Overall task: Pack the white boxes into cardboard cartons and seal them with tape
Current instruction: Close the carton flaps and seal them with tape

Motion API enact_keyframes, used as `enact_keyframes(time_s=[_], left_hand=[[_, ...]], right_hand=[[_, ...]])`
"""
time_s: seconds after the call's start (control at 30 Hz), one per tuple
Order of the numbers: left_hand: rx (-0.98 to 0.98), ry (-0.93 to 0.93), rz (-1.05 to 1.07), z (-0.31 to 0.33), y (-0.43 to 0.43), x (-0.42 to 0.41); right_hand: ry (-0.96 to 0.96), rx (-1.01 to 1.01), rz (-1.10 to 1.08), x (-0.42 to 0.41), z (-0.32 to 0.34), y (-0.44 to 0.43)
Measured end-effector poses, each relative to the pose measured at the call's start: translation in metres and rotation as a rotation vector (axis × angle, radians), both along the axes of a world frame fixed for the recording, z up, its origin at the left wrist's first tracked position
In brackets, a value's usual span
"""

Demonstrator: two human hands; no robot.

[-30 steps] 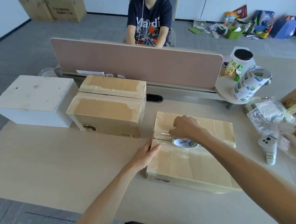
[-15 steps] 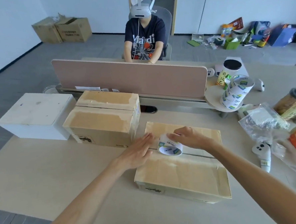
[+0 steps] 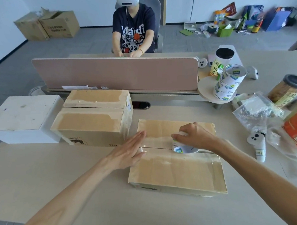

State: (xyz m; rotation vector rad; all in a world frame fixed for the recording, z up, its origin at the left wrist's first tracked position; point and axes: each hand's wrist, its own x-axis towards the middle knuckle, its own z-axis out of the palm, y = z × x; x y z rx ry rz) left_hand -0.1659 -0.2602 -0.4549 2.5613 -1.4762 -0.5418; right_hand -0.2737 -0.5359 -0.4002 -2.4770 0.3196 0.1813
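Over at nine o'clock on the worktop (image 3: 61, 178) sits a white box (image 3: 23, 118), not yet packed. It touches a closed carton (image 3: 92, 121) just to its right. I'd guess the box is rigid and light enough to lift with a palm on each side.

Next comes the left hand (image 3: 127, 152), flat, with the fingers straight and together. It presses on the near carton's (image 3: 174, 173) nine o'clock edge, right where the clear tape starts. The forearm runs in low from seven o'clock, and the hand grasps nothing.

The near carton lies straight ahead with its flaps down and its seam (image 3: 207, 152) running from nine to three. The board looks stiff, but I reckon the flaps would spring up if let go, so the flat palm does honest work there. The tape is another matter: thin, glossy and sticky, and likely to wrinkle or fold onto itself if it goes slack.

About midway along the seam stands the roll (image 3: 184, 148), a light, hard ring that is best held across its outside with the core free to turn. The right hand (image 3: 196, 135) grips it from above, fingers curled over the top, wrist raised and forearm coming in from five o'clock.

Spare rolls (image 3: 229, 83) stand stacked at two o'clock.
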Motion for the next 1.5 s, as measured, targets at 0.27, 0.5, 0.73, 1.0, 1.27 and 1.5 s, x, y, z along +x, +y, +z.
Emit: enact_keyframes(time_s=[0.27, 0.5, 0.73, 1.0, 1.27, 1.5], left_hand=[[-0.02, -0.141, 0.044, -0.006, -0.022, -0.024], [0.025, -0.187, 0.063, -0.017, -0.03, -0.031], [-0.024, -0.215, 0.06, -0.019, -0.029, -0.033], [-0.05, -0.257, 0.117, -0.018, -0.043, -0.032], [-0.062, -0.192, 0.073, -0.026, -0.06, -0.025], [-0.043, -0.228, 0.062, -0.026, -0.06, -0.024]], right_hand=[[-0.076, 0.092, -0.049, -0.004, -0.009, -0.005], [-0.142, 0.131, -0.004, -0.012, -0.012, -0.004], [0.061, -0.246, 0.134, -0.004, 0.006, -0.015], [0.021, -0.216, 0.052, -0.015, 0.007, -0.019], [-0.078, 0.328, -0.067, -0.048, -0.011, -0.049], [-0.171, -0.034, -0.05, -0.085, 0.0, -0.122]])
